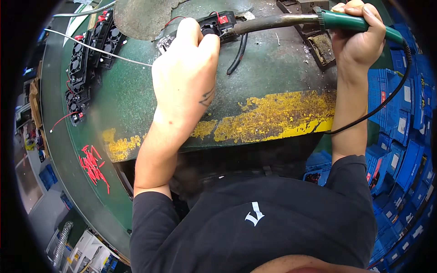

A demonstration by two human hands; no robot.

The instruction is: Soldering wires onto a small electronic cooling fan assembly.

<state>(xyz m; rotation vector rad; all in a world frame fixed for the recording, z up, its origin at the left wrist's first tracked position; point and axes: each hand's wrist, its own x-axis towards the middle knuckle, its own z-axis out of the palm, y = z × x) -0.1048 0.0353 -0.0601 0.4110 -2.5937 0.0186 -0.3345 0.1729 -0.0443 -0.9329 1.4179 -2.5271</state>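
My right hand (359,38) is wrapped around the green handle of a soldering iron (343,21). The iron's long metal shaft points left, and its tip end reaches a black fan unit (230,18) with a red wire. Over that unit my left hand (189,63) is closed, knuckles up, its fingertips mostly hidden. A thin silvery solder wire (104,52) runs from the left into this hand. Just below the iron's shaft lies a short black tube or cable piece (237,57).
Several black fan units (79,59) are stacked at the far left of the green bench. Nearer lie loose red sleeves (93,168). A metal stand with a sponge (322,49) sits right. The iron's black cord (396,91) loops past my right forearm. Blue bins (387,86) line the right.
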